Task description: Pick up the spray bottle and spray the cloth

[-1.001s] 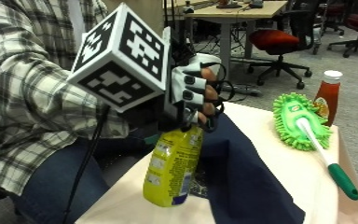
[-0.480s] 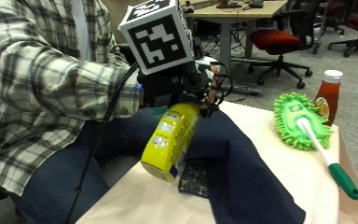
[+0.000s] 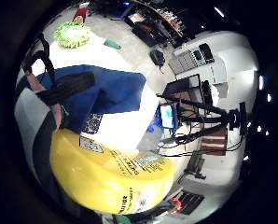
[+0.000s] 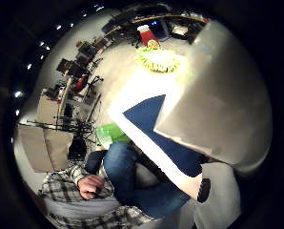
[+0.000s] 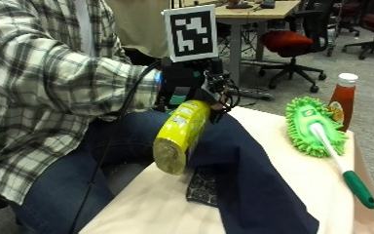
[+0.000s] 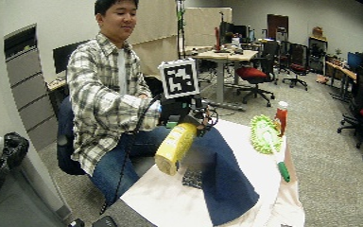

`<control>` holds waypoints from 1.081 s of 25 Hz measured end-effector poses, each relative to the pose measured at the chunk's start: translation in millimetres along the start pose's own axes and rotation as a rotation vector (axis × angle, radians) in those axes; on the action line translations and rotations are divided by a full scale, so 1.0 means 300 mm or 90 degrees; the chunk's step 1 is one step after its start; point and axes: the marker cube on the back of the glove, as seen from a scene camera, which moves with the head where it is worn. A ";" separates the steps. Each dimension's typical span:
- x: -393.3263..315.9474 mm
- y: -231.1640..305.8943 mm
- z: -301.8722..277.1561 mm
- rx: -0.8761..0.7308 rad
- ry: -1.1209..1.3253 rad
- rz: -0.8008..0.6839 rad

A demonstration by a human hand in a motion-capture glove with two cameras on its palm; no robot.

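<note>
The table (image 5: 290,190) has bare top at its near edge and between cloth and duster; the blue cloth (image 5: 252,175) runs along its middle; the gloved right hand (image 5: 190,85) grips the yellow bottle (image 5: 179,136) by its neck, tilted base-down, in the air at the cloth's 10 o'clock; a green duster (image 5: 316,129) lies at 2 o'clock, beside a ketchup bottle (image 5: 343,100).

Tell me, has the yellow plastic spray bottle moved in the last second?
Yes. The yellow plastic spray bottle, gripped by the black-gloved right hand, has swung from near upright to steeply tilted, its base lifting clear of the dark blue cloth toward the camera.
</note>
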 end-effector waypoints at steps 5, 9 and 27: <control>-0.063 -0.012 0.029 -0.037 0.055 -0.061; -0.097 -0.014 0.051 -0.063 0.103 -0.091; -0.158 0.016 0.098 -0.117 0.216 -0.150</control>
